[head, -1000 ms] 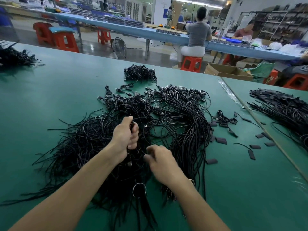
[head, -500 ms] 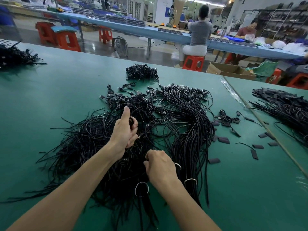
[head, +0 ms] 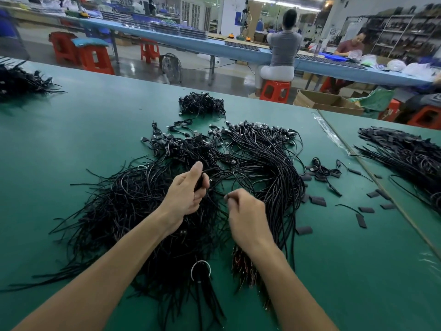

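Loose heap: the tangled cables [head: 119,206] lie on the green table [head: 47,151], left of both hands.
Left hand: the left hand [head: 188,194] is closed round the held cable [head: 210,170], thumb up, over the middle of the pile.
Right hand: the right hand [head: 245,213] pinches the same cable's near end, its other fingers curled.
Advice: the person should probably draw it out slowly and taut, so neighbouring cables don't drag along.
Combed bundle: the straightened bundle [head: 279,182] lies just to the right, and the cable likely belongs there, laid parallel.

Black cables [head: 269,177] here look matt, rubbery plastic; my green bench [head: 71,139] is smooth with a soft sheen.
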Demonstrator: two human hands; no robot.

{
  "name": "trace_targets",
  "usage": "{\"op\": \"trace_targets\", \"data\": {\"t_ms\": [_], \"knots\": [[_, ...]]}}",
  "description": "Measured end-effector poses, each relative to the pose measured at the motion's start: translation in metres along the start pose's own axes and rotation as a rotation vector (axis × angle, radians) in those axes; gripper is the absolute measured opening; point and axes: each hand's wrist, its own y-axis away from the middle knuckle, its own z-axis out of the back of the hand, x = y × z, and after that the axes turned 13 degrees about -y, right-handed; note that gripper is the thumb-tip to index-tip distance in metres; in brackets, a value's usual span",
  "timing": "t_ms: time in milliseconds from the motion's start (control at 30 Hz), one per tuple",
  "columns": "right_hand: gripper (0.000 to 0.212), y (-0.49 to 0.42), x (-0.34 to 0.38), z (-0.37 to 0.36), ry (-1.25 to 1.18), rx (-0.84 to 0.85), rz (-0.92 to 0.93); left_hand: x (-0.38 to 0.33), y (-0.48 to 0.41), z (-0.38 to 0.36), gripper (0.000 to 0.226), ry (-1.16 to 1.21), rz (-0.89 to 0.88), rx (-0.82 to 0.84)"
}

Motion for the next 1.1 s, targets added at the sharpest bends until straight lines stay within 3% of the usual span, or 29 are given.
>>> {"op": "trace_targets", "data": {"t_ms": [133,267,400,533,667,733,967,1100], "knots": [[0.007,-0.004,0.008,0.023,-0.154,-0.194,0.115,-0.007,0.005,-0.012,0.059,-0.106,-0.023,0.073],[0.014,-0.005,0.015,0.036,-0.294,-0.312,0.187,-0.014,0.013,-0.018,0.065,-0.127,-0.091,0.16],[0.011,-0.002,0.029,0.036,-0.583,-0.431,0.246,-0.019,0.02,-0.022,0.046,-0.227,-0.116,0.321],[0.01,0.005,0.038,0.026,-0.781,-0.238,0.249,-0.021,0.021,-0.031,0.029,-0.144,-0.167,0.311],[0.013,0.009,0.041,0.023,-0.871,-0.134,0.258,-0.01,0.018,-0.037,0.054,0.033,-0.209,0.24],[0.015,0.01,0.043,0.025,-0.912,-0.097,0.234,-0.007,0.018,-0.037,0.053,0.107,-0.242,0.215],[0.017,0.015,0.035,0.027,-0.659,-0.065,0.195,-0.018,0.015,-0.03,0.044,0.162,-0.303,0.145],[0.032,0.014,0.032,0.033,-0.445,-0.049,0.273,-0.024,0.016,-0.031,0.045,0.239,-0.179,0.117]]}}
